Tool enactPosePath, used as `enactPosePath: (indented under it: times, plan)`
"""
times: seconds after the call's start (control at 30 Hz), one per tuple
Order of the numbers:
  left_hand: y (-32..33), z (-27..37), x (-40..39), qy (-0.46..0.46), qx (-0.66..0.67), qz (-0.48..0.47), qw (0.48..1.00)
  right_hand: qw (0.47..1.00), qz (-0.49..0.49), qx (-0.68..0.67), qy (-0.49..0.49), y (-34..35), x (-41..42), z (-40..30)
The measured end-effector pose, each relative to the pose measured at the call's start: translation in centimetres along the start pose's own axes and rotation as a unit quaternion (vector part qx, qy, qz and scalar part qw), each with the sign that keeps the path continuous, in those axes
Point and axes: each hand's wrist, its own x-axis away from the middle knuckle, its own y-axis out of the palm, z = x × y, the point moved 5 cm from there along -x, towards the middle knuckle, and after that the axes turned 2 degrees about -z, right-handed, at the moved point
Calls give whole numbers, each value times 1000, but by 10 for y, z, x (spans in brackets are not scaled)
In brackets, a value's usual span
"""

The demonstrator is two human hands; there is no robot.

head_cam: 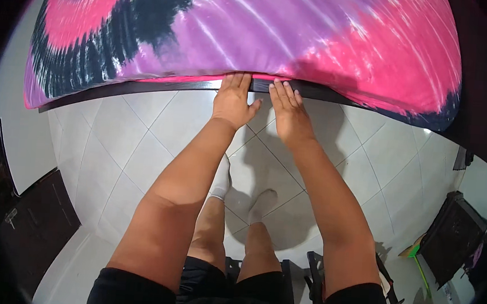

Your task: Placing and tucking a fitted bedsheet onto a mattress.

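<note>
A mattress (251,34) lies before me, covered by a tie-dye fitted sheet (373,55) in pink, purple and dark blue. Its near edge rests on a dark bed frame rail (180,84). My left hand (233,102) lies palm down across the rail, thumb out to the side, with its fingertips at the sheet's lower edge. A pink strip of fabric (270,76) shows in the gap between mattress and rail. My right hand (290,113) is flat beside it, fingertips on the rail just below that strip. Neither hand grips anything.
Pale tiles (141,153) cover the floor, where my feet in light socks stand. A dark door (37,218) is at left. Behind me are a dark chair (289,282) and another dark piece of furniture (315,280). At right are a dark cabinet (453,238) and a green-handled broom (421,270).
</note>
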Motion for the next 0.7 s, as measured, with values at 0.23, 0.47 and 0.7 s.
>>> enactPosePath:
  times: [0.23,0.47,0.7]
  plan:
    - [4,-13,-30,-113,-9,-285,952,985,-140,-69,72,-1,-47,-3]
    - [15,-22,-41,-16,2,-148,989,972,-164,23,165,19,-80,3]
    - [26,-25,-26,-51,97,-194,975,985,-136,24,100,27,-78,11]
